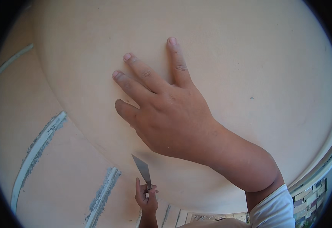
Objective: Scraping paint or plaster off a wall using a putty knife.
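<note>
My right hand [168, 114] reaches up from the lower right, its back towards me. Its fingers are spread against a smooth, pale peach wall [226, 57], with nothing held; the thumb cannot be told apart clearly. Lower down and farther from the camera, my left hand [147, 198] grips a putty knife [142, 169] near the base of its blade. The metal blade points up and to the left, below my right wrist. The fingers hide most of the knife's handle.
Left of a corner line, another wall face [69, 159] carries pale strips [37, 154] edged with rough grey mortar. A second such strip [104, 196] runs near the bottom. A wall of staggered blocks [310, 199] shows at lower right, beyond my light sleeve [274, 209].
</note>
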Available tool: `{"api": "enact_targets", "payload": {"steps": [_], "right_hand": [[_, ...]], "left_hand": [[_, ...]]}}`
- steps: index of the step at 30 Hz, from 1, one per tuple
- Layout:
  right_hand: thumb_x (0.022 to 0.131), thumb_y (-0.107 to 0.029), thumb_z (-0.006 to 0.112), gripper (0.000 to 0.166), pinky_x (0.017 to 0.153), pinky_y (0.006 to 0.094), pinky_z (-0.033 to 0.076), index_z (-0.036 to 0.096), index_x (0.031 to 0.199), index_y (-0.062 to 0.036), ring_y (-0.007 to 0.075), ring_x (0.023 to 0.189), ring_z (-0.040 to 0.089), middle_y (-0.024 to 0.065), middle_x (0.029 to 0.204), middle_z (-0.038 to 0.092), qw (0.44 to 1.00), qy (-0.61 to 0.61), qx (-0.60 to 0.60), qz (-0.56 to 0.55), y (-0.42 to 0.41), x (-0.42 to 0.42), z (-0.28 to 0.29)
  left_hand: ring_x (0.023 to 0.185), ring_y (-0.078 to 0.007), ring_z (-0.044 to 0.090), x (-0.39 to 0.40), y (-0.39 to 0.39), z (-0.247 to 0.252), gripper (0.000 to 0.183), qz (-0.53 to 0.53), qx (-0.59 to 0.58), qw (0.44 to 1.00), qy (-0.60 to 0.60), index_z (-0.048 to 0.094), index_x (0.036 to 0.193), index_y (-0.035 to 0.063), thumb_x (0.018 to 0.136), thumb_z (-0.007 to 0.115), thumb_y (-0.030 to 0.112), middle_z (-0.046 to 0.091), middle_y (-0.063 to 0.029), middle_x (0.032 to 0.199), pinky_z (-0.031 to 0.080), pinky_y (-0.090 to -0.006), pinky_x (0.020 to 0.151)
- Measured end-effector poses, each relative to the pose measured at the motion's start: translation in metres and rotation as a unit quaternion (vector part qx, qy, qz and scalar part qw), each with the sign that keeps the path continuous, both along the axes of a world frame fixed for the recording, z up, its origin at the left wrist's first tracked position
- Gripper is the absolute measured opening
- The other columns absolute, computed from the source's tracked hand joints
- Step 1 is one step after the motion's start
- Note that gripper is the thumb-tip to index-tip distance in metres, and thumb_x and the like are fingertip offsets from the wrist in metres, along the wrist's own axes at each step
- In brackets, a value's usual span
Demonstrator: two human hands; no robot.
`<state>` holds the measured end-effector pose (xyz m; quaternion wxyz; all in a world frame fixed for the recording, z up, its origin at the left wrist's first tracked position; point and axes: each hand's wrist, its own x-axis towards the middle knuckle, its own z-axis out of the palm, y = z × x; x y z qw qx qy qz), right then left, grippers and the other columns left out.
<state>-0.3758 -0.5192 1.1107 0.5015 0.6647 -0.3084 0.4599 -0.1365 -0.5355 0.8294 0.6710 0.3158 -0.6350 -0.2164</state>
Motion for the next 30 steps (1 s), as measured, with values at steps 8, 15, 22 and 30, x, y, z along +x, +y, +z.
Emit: {"api": "enact_targets", "payload": {"steps": [8, 15, 22, 30], "right_hand": [[0.093, -0.023, 0.056, 0.019, 0.115, 0.0749, 0.012, 0.072, 0.096, -0.0123, 0.0276, 0.132, 0.05, 0.0084, 0.114, 0.066, 0.99, 0.077, 0.108, 0.042, 0.007, 0.0, -0.007], [0.088, -0.032, 0.067, 0.026, 0.121, 0.0643, 0.003, 0.071, 0.105, -0.0122, 0.0251, 0.097, 0.065, 0.0022, 0.08, 0.066, 0.942, 0.148, 0.265, 0.145, 0.016, 0.001, -0.003], [0.088, -0.027, 0.069, 0.049, 0.122, 0.0626, 0.002, 0.056, 0.135, -0.0202, 0.0224, 0.093, 0.066, 0.0011, 0.078, 0.067, 0.938, 0.155, 0.259, 0.169, 0.011, 0.004, -0.011], [0.094, -0.023, 0.056, 0.045, 0.115, 0.0573, 0.029, 0.053, 0.14, -0.024, 0.0261, 0.073, 0.068, 0.0046, 0.074, 0.066, 0.945, 0.106, 0.232, 0.205, 0.016, 0.004, -0.011]], "left_hand": [[0.099, -0.0191, 0.061, -0.009, -0.005, 0.063, 0.086, 0.045, -0.052, 0.995, 0.073, 0.013, 0.156, 0.0015, 0.097, 0.061, 0.044, 0.065, -0.0125, 0.104, 0.043, -0.037, 0.096], [0.13, -0.0294, 0.047, -0.025, -0.016, 0.136, 0.047, -0.079, -0.203, 0.964, 0.151, 0.038, 0.139, 0.0108, 0.103, 0.052, 0.038, 0.049, -0.0179, 0.142, 0.037, -0.0465, 0.111], [0.142, -0.0326, 0.037, -0.055, -0.013, 0.169, 0.051, -0.049, -0.229, 0.94, 0.247, 0.033, 0.145, 0.0156, 0.105, 0.043, 0.046, 0.033, -0.0191, 0.156, 0.035, -0.0491, 0.115], [0.132, -0.0329, 0.047, -0.067, -0.035, 0.199, 0.063, -0.099, -0.292, 0.95, 0.057, 0.026, 0.15, 0.0087, 0.102, 0.046, 0.045, 0.039, -0.0232, 0.149, 0.045, -0.0468, 0.104]]}}
